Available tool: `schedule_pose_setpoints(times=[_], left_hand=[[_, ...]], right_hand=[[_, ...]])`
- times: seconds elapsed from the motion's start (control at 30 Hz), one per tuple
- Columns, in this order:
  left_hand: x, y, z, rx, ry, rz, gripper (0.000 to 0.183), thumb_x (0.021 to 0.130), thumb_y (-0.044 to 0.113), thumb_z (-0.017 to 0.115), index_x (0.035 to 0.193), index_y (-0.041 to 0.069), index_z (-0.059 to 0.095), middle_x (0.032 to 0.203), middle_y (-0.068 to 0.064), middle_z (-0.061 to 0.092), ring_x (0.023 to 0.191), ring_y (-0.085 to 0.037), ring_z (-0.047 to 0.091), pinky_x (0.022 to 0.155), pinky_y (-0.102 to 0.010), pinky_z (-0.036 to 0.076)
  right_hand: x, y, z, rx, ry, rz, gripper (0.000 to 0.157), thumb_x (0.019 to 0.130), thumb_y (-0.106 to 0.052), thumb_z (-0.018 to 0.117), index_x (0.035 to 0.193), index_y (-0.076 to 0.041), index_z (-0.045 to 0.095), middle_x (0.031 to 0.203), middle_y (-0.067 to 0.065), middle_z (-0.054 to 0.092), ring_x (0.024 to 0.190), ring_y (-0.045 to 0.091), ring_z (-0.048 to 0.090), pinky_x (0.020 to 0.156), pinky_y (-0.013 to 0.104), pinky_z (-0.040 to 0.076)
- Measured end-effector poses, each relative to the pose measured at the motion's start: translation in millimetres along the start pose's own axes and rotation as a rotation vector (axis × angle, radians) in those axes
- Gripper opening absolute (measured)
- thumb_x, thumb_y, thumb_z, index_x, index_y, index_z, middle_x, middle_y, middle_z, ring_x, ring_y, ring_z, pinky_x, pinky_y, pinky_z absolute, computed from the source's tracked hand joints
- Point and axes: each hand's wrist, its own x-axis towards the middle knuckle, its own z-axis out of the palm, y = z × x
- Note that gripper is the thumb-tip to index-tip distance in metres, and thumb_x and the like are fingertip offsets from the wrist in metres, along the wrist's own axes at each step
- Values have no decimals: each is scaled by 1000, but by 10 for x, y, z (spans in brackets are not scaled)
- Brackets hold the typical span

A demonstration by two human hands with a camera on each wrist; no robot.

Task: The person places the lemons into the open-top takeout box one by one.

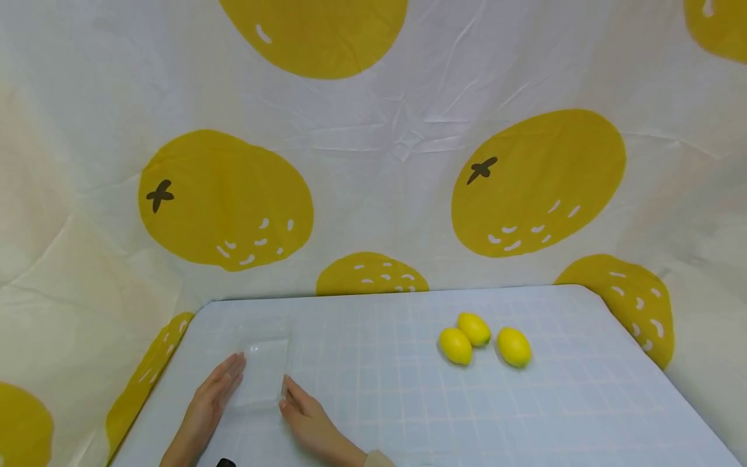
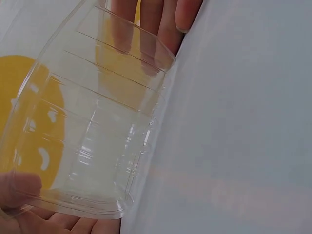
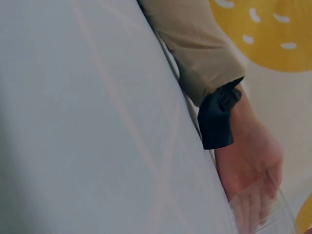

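Observation:
A clear plastic container stands on the left part of the table. My left hand lies along its left side with the fingers straight and close together. In the right wrist view the left hand shows partly through the clear wall. At the container's right side, my right hand pinches the wall. The left wrist view has the right thumb over the rim and its fingers beneath. Left-hand fingers reach the container's opposite side there.
Three yellow lemons lie right of centre: two touching, a front one and a back one, and a third apart to the right. A pale blue checked cloth covers the table. Behind hangs a lemon-print curtain.

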Motion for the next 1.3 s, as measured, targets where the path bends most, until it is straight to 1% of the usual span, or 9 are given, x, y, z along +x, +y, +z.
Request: schedule_pose_setpoints(times=[0.13,0.27,0.53,0.83,0.97,1.07,1.13,1.23,1.3], left_hand=[[-25,12,34,3,11,-27,57,104,30,26,148,-4,10,153,-25,9,117,18,39,94,-5,32],[-48,39,90,27,37,-83,60,104,35,27,149,1,9,155,-19,10,114,21,38,94,-5,31],[-106,20,248,21,48,3,56,104,27,26,147,-6,11,151,-29,9,115,20,38,93,-3,31],[-86,57,515,32,66,-47,55,104,28,30,147,-2,16,153,-22,16,113,22,36,94,-3,30],[-80,69,629,17,54,-34,54,103,25,30,147,-3,16,153,-23,15,115,20,35,95,-4,29],[-69,77,716,16,48,-34,52,103,23,31,147,-3,17,153,-22,16,127,8,32,95,-4,29],[-59,89,779,24,48,-50,53,103,23,32,147,-1,18,153,-21,17,136,-6,26,95,-3,29],[-49,100,881,19,40,-69,53,101,21,34,148,1,18,154,-18,17,141,-27,15,94,-3,28],[-45,103,954,13,31,-78,54,101,20,35,148,1,17,154,-18,17,141,-31,12,94,-2,27]], right_hand=[[-18,1,-17,-32,17,-8,52,99,-30,46,144,-6,37,141,12,45,124,11,46,103,23,37],[-38,11,-41,-63,33,-20,52,98,-32,45,143,-7,38,140,11,46,123,11,46,104,25,36],[-116,35,-183,-95,13,-10,52,99,-38,42,144,-12,38,142,4,44,129,14,41,107,30,34],[-247,52,-404,-105,5,-11,51,100,-39,40,144,-13,39,144,1,43,133,17,36,110,31,30],[-314,55,-499,-112,8,1,51,99,-39,41,143,-13,40,143,2,44,132,16,38,108,28,31],[-368,45,-578,-105,6,15,51,100,-38,41,143,-12,40,142,2,45,131,16,37,108,27,31],[-406,30,-635,-97,3,18,51,100,-37,41,143,-11,39,142,4,45,131,17,37,107,26,31],[-472,19,-724,-111,2,2,50,100,-34,41,142,-8,40,142,9,46,130,20,39,106,25,33],[-522,11,-781,-125,10,-4,49,100,-33,42,141,-6,41,140,11,47,129,22,41,105,25,34]])
